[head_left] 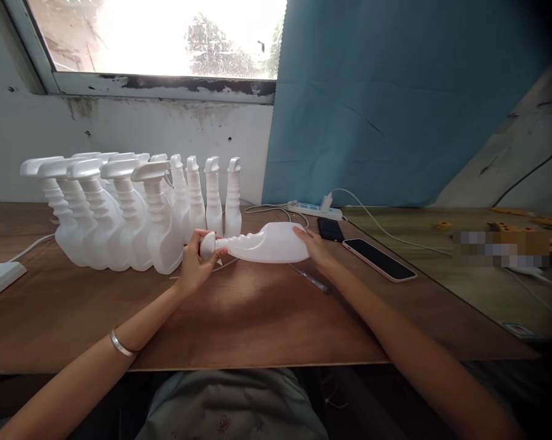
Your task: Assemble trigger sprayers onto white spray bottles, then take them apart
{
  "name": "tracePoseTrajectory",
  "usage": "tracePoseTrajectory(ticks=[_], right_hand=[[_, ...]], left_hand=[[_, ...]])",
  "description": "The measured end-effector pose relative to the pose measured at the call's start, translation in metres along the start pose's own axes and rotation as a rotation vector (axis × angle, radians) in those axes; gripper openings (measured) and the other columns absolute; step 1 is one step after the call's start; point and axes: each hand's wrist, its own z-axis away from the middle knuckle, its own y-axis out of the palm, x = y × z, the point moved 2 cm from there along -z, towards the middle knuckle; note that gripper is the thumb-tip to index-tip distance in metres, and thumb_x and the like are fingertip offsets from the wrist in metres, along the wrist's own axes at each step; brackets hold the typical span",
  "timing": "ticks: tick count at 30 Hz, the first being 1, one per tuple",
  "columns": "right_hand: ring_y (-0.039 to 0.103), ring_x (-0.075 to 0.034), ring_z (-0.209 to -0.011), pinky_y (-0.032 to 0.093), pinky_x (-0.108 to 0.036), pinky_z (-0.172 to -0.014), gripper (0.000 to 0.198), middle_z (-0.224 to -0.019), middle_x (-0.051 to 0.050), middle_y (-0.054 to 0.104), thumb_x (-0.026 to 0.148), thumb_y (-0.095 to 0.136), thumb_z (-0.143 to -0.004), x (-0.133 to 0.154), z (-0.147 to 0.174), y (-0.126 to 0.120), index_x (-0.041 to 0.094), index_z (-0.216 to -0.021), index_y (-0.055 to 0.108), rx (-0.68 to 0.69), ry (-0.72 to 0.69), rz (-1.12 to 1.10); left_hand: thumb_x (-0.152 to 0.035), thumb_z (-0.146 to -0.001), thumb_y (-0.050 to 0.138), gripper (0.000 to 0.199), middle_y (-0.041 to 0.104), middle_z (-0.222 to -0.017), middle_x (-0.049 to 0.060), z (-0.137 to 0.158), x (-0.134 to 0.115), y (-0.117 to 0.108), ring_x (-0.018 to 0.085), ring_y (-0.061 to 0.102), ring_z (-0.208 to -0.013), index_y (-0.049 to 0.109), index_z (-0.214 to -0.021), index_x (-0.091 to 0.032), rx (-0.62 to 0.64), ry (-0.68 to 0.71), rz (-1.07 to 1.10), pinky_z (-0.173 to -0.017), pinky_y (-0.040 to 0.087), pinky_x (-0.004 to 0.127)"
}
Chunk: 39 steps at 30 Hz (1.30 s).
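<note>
A white plastic spray bottle (271, 243) lies sideways in the air above the brown table, held between both hands. My left hand (197, 263) is wrapped round its spray head (208, 245) at the left end. At the other end, my right hand (313, 245) grips the wide base of the bottle. The trigger side of the head is partly hidden by my left fingers. Just left of my hands, several upright white spray bottles (163, 238) stand in close rows.
A pen (313, 281) lies below the held bottle. To the right are a phone (380, 260), a dark flat object (331, 230) and a power strip (316, 211) with cables. Another white strip (3, 280) sits at the left edge. A blue curtain (371, 110) hangs behind.
</note>
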Motion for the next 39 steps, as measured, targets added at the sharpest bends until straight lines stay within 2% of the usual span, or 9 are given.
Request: tracePoseTrajectory(ticks=[5,8,14,17,21,24,31,35,39], right_hand=[[0.053,-0.015,-0.057,0.036,-0.026,-0.050,0.044,-0.068,-0.003,0.064,0.057,0.064,-0.061,-0.006,-0.003,-0.002,0.016,-0.076,0.064,0.052,0.080,-0.028],[0.052,-0.015,-0.057,0.036,-0.026,-0.052,0.045,-0.068,-0.002,0.063,0.059,0.062,-0.061,-0.012,-0.007,-0.001,0.017,-0.075,0.063,0.045,0.046,-0.024],[0.049,-0.014,-0.065,0.037,-0.025,-0.057,0.042,-0.072,0.000,0.057,0.060,0.053,-0.069,-0.009,-0.005,-0.003,0.020,-0.081,0.060,-0.122,-0.249,0.048],[0.052,-0.017,-0.080,0.041,-0.027,-0.069,0.038,-0.088,-0.001,0.059,0.054,0.051,-0.074,-0.001,0.001,-0.003,0.023,-0.093,0.057,-0.144,-0.395,0.008],[0.052,-0.020,-0.093,0.042,-0.031,-0.079,0.038,-0.099,-0.004,0.058,0.051,0.051,-0.075,0.005,0.006,-0.004,0.023,-0.101,0.054,-0.168,-0.476,0.003],[0.052,-0.020,-0.092,0.043,-0.030,-0.078,0.037,-0.098,-0.003,0.058,0.051,0.052,-0.075,0.003,0.004,-0.004,0.023,-0.099,0.054,-0.156,-0.456,-0.004],[0.052,-0.015,-0.072,0.042,-0.024,-0.061,0.037,-0.083,0.000,0.059,0.054,0.057,-0.069,-0.009,-0.006,0.000,0.022,-0.087,0.058,-0.134,-0.229,-0.113],[0.052,-0.013,-0.068,0.041,-0.023,-0.056,0.036,-0.082,0.001,0.059,0.048,0.065,-0.063,0.001,-0.006,-0.008,0.023,-0.088,0.056,0.003,-0.212,-0.185],[0.054,-0.016,-0.074,0.042,-0.024,-0.058,0.037,-0.080,0.000,0.060,0.032,0.075,-0.053,0.018,-0.005,-0.026,0.020,-0.084,0.060,0.412,-0.149,-0.049]], left_hand=[[-0.040,-0.067,0.066,0.037,0.064,-0.082,0.000,0.004,-0.001,0.001,0.013,0.058,-0.069,0.052,-0.095,-0.021,0.034,0.024,-0.087,-0.063,0.044,0.021],[-0.042,-0.072,0.061,0.039,0.064,-0.071,-0.001,0.004,-0.002,0.002,0.014,0.060,-0.065,0.050,-0.103,-0.021,0.062,0.003,-0.078,-0.063,0.046,0.022],[-0.045,-0.075,0.057,0.042,0.066,-0.065,0.000,0.001,0.003,0.006,0.018,0.066,-0.067,0.044,-0.105,-0.020,0.133,-0.099,0.072,-0.069,0.050,0.029],[-0.048,-0.073,0.058,0.046,0.065,-0.065,0.002,-0.002,0.009,0.010,0.021,0.067,-0.063,0.043,-0.104,-0.018,0.167,-0.215,0.239,-0.061,0.053,0.031],[-0.050,-0.066,0.065,0.050,0.065,-0.072,0.003,-0.005,0.013,0.014,0.022,0.067,-0.061,0.044,-0.098,-0.018,0.175,-0.335,0.385,-0.054,0.054,0.030],[-0.049,-0.064,0.066,0.049,0.066,-0.071,0.003,-0.005,0.014,0.014,0.022,0.067,-0.062,0.045,-0.095,-0.018,0.184,-0.324,0.385,-0.053,0.054,0.029],[-0.044,-0.068,0.065,0.045,0.067,-0.067,0.004,0.002,0.010,0.010,0.023,0.067,-0.065,0.048,-0.100,-0.018,0.157,-0.197,0.191,-0.057,0.052,0.029],[-0.044,-0.066,0.066,0.047,0.066,-0.068,0.003,0.001,0.006,0.008,0.022,0.066,-0.063,0.049,-0.100,-0.017,0.103,-0.198,0.224,-0.057,0.051,0.029],[-0.043,-0.063,0.069,0.048,0.064,-0.068,0.001,0.000,0.002,0.005,0.019,0.065,-0.064,0.053,-0.100,-0.017,0.058,-0.159,0.173,-0.056,0.050,0.026]])
